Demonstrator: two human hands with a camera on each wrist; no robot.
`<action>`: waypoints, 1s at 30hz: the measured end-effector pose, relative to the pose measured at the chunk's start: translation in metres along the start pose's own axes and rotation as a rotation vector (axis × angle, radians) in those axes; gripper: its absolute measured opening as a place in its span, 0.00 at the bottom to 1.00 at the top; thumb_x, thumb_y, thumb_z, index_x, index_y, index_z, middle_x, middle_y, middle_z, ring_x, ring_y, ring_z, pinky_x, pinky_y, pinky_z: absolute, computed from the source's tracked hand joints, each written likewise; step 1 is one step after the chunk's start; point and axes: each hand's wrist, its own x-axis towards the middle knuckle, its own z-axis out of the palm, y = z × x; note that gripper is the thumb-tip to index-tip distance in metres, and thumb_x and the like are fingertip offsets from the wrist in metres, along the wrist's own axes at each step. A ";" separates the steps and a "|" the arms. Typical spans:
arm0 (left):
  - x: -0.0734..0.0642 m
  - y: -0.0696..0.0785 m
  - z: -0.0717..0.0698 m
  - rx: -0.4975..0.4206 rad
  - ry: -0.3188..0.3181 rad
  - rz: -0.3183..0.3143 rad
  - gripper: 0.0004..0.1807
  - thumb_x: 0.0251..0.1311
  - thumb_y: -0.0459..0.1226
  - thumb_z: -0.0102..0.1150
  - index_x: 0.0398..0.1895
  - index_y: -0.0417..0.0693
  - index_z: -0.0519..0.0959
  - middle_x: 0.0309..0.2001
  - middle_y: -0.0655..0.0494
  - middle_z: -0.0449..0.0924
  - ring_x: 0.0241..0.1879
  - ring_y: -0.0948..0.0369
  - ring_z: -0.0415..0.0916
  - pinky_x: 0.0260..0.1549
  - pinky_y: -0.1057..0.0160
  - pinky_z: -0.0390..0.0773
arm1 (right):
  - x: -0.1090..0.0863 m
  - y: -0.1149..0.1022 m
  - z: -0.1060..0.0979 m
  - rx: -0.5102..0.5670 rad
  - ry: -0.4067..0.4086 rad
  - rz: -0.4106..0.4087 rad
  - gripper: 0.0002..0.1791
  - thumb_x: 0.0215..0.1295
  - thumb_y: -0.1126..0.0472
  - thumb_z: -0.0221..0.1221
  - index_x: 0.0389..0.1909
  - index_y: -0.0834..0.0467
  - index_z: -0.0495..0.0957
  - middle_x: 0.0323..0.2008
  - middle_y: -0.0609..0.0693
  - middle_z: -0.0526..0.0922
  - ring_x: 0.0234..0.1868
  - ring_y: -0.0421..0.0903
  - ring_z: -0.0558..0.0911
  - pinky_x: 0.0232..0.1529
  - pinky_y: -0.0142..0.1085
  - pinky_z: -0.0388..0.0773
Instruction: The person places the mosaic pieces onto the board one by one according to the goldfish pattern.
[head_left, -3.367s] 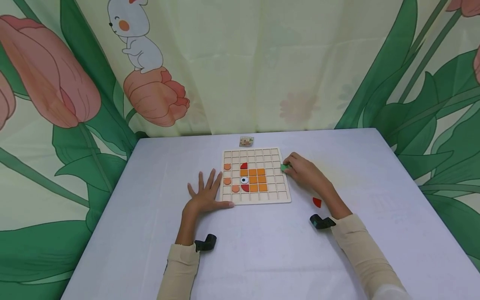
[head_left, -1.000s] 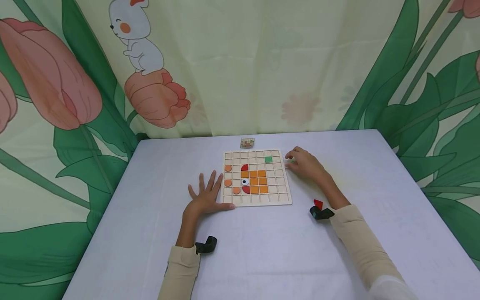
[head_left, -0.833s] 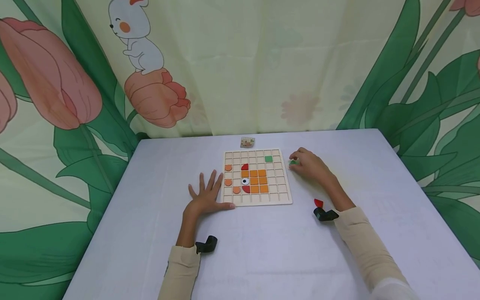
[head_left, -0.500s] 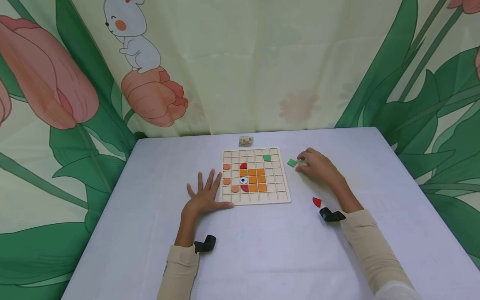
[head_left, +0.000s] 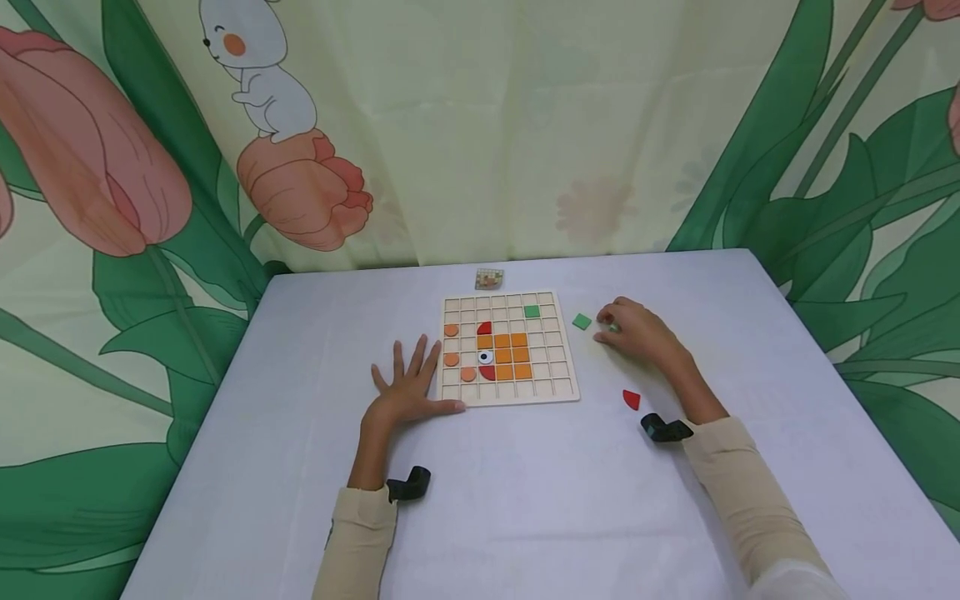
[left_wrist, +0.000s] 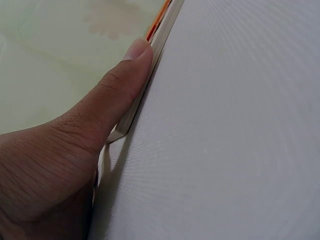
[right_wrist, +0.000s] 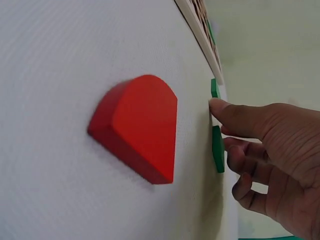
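A wooden grid board [head_left: 551,358] holds orange square tiles [head_left: 502,355], pale orange discs [head_left: 451,359], two red quarter-round pieces [head_left: 485,327], an eye piece [head_left: 486,357] and a green square tile [head_left: 531,312]. My left hand [head_left: 405,398] lies with fingers spread at the board's left side, its thumb resting along the near edge. To the right of the board, my right hand [head_left: 637,333] bends loosely over a second green tile [right_wrist: 218,149]; in the right wrist view the thumb tip is apart from it. Another green tile [head_left: 582,321] lies between board and hand.
A loose red quarter-round piece [head_left: 632,400] lies on the white-covered table [head_left: 525,500], near the right wrist. A small patterned card [head_left: 489,279] lies beyond the board. The curtain [head_left: 487,150] hangs behind the table's far edge.
My right hand put one green tile into the board's upper right, then let another go beside the board and moved right. A further green tile now shows under its fingers. My left hand stays put.
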 end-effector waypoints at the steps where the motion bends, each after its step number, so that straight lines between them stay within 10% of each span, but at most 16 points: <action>1: 0.000 0.000 0.000 0.000 -0.003 -0.001 0.67 0.43 0.71 0.63 0.79 0.62 0.35 0.79 0.55 0.22 0.74 0.42 0.10 0.61 0.24 0.21 | 0.002 -0.001 0.001 -0.001 -0.002 0.000 0.21 0.63 0.56 0.65 0.52 0.66 0.78 0.47 0.60 0.78 0.47 0.54 0.77 0.53 0.50 0.76; 30: 0.000 0.001 -0.001 0.023 0.021 0.006 0.66 0.43 0.71 0.63 0.79 0.61 0.37 0.80 0.53 0.25 0.75 0.40 0.13 0.61 0.23 0.24 | 0.024 -0.025 0.014 -0.019 -0.007 -0.029 0.18 0.66 0.57 0.62 0.51 0.64 0.79 0.49 0.57 0.77 0.45 0.51 0.77 0.49 0.45 0.78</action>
